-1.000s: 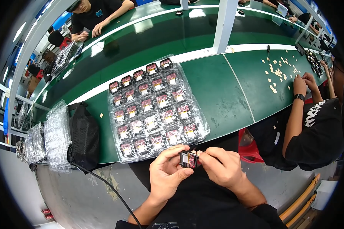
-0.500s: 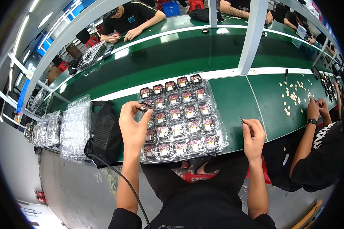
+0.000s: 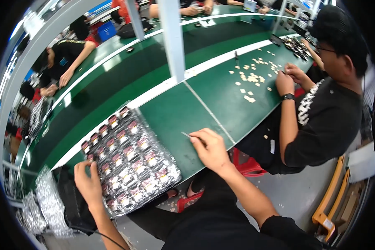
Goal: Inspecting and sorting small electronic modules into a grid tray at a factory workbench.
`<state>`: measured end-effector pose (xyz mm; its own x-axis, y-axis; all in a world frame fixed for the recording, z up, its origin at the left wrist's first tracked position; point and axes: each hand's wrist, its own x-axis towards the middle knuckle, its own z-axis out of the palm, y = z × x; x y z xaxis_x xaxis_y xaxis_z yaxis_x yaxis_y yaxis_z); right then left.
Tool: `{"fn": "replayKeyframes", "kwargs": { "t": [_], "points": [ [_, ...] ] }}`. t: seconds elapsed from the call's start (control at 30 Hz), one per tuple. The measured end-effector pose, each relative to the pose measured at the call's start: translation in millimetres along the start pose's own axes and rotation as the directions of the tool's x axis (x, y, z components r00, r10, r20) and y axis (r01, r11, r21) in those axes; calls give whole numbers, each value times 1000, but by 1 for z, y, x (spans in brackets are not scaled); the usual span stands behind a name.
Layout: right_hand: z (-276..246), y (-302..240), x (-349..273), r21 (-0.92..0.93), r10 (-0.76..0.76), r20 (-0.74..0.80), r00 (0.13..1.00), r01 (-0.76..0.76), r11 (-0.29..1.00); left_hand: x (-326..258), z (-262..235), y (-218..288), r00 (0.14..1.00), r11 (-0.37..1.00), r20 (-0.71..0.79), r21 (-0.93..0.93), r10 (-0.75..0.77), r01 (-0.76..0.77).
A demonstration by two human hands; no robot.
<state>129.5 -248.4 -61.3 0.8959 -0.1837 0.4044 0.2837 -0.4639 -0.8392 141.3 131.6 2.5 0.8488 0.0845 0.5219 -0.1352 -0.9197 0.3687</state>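
A clear plastic tray [image 3: 171,156] lies on the green table in front of me, holding rows of small square black devices with pink and white faces. At the tray's left side, my left hand [image 3: 87,179] has thumb and fingers closed at a small black device [image 3: 91,158] in the second row from the far edge; the fingers partly hide it. My right hand [image 3: 210,150] is over the table to the right of the tray, pinching a thin metal tool [image 3: 186,134]. The tool's tip points left toward the tray, apart from it.
A black bag [image 3: 68,200] and stacked clear plastic trays [image 3: 50,204] stand left of my tray. On my right a co-worker [image 3: 325,112] works beside scattered small pale pieces [image 3: 252,78]. A white post [image 3: 171,41] rises beyond the tray. Another person [image 3: 66,58] sits across the table.
My view has swung to the right, so the tray appears lower left and the co-worker shows more fully. My left hand stays at the tray's left side; my right hand still pinches the thin tool.
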Motion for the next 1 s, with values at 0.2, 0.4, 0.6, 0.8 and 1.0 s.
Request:
{"fn": "replayKeyframes", "kwargs": {
  "t": [0.2, 0.4, 0.6, 0.8, 1.0],
  "points": [
    [-7, 2, 0, 43, 39, -9, 999, -39, 998, 5, 7, -14, 995, 999, 92, -22, -32, 34],
    [-18, 10, 5, 79, 47, 20, 999, -48, 996, 7, 13, -7, 993, 999, 110, 24, -41, 38],
    [-76, 26, 56, 764, 517, 18, 856, -345, 545, 10, 12, -10, 989, 999, 146, -10, -35, 37],
    [-157, 42, 171, 424, 224, -806, 548, 271, 864, 22, 9, -30, 977, 1000, 213, 4, 10, -11],
    [-46, 73, 154, -190, -334, -189, 923, 300, 935, 19, 17, -43, 988, 997, 144, -45, -54, 61]
  ]
}}
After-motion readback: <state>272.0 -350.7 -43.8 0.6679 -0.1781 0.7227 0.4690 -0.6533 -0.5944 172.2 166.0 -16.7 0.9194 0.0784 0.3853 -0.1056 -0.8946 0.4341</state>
